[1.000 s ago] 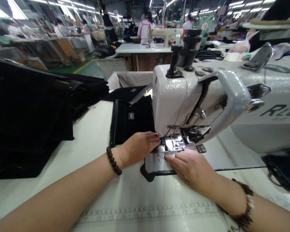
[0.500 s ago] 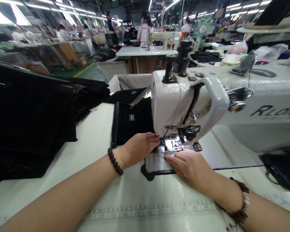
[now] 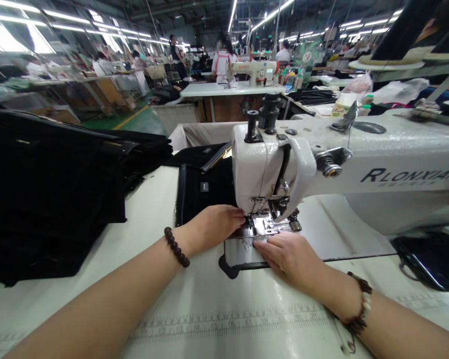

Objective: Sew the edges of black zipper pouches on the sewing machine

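Note:
My left hand (image 3: 213,227) rests on the white table (image 3: 145,219) with its fingers curled, their tips at the needle and presser foot of the white sewing machine (image 3: 254,174). What they pinch is hidden. My right hand (image 3: 290,254) lies flat on the metal needle plate (image 3: 265,228), fingers stretched to the left in front of the foot and holding nothing. A black fabric piece with a small label (image 3: 204,192) lies just behind my left hand, left of the machine head. Both wrists wear bead bracelets.
A tall stack of black fabric (image 3: 52,189) fills the table's left side. A fabric-lined bin (image 3: 198,132) stands behind the table. A printed ruler strip (image 3: 228,319) runs along the front. A dark object (image 3: 422,254) lies at right. Other people work at distant sewing tables.
Both hands stay at the needle. The view has drawn back and tilted up, so more of the machine arm shows.

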`<state>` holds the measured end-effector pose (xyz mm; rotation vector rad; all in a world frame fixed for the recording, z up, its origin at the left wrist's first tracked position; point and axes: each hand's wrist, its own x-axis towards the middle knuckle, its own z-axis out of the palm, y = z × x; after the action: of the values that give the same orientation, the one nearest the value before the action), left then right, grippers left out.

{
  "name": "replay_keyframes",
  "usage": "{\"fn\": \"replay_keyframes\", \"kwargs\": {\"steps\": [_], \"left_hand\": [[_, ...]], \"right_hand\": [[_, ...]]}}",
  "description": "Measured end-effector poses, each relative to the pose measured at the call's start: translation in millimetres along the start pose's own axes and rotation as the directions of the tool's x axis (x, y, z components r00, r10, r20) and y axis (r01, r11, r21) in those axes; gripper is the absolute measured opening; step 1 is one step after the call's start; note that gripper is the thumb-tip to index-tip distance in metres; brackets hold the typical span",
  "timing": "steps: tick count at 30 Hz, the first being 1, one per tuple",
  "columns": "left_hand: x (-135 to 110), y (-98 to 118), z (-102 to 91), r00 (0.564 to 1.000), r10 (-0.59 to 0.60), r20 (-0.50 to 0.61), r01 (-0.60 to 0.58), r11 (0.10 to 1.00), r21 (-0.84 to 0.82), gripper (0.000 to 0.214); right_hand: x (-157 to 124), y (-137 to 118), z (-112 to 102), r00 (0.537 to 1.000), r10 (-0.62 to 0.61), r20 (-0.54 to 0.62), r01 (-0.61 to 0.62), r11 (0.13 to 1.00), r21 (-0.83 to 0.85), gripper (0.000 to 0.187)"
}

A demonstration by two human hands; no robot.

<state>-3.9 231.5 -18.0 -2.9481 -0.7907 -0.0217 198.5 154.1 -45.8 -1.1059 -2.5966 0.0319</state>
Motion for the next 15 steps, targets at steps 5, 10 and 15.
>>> {"fn": "replay_keyframes", "kwargs": {"steps": [5,10,15], "left_hand": [[-44.5,-44.5,-23.1,0.942,-0.333,0.034,0.333,0.943,0.008,0.038],[-109.8,21.0,-17.5,0.982,-0.189,-0.007,0.189,0.982,0.024,0.080],[-113.4,129.4,-8.0,0.957,-0.001,-0.291,0.022,0.997,0.068,0.027]], "right_hand": [[-1.9,2.1,-1.6,1.000,0.020,0.011,-0.021,0.999,0.030,0.031],[-17.3,-12.6,-27.3,0.994,0.062,0.087,-0.069,0.995,0.079,0.025],[-47.6,-54.3,-48.4,1.000,-0.007,0.003,0.007,0.995,0.104,0.068]]}}
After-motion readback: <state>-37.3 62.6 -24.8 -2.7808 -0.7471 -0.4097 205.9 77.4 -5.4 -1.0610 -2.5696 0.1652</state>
